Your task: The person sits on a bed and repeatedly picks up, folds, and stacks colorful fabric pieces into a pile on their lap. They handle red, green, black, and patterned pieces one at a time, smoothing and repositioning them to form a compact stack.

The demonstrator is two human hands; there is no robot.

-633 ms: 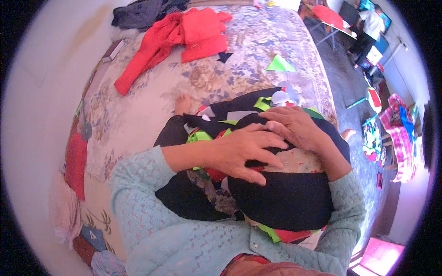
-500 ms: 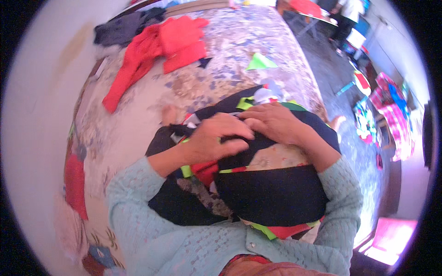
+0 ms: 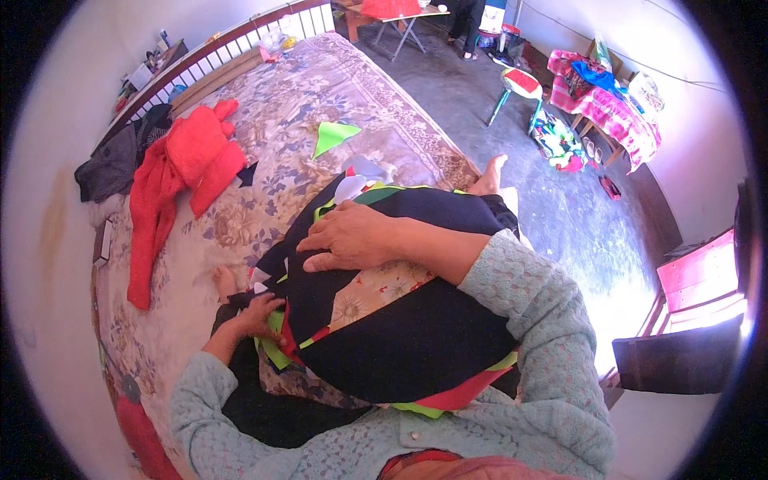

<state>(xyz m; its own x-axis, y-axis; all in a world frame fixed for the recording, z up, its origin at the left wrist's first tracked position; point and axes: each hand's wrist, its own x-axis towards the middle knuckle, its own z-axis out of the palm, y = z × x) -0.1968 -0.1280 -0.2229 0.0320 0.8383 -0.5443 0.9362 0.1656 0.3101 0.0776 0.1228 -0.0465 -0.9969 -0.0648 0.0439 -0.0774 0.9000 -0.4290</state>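
Observation:
A patchwork of black, cream floral, red and lime-green cloth pieces (image 3: 408, 340) lies across my lap. My right hand (image 3: 348, 236) rests flat on its black upper part, fingers spread. At the patchwork's left edge is my left hand (image 3: 254, 316), thumb and fingers apart, touching loose lime-green and red pieces (image 3: 276, 340). Its fingertips reach partly in among the layers. White and grey scraps (image 3: 352, 187) stick out past the far edge of the cloth, beyond my right hand.
I sit on a bed with a floral sheet (image 3: 296, 88). A red garment (image 3: 180, 164), a dark grey garment (image 3: 112, 164) and a lime-green scrap (image 3: 334, 138) lie on it. On the floor to the right are a stool (image 3: 522, 82) and a colourful cloth pile (image 3: 558, 140). Another person's legs (image 3: 468, 28) show far off.
The view has turned to the right. My hands, close together before, are now apart: the left has moved down to the patchwork's left edge, while the right lies flat on the black cloth.

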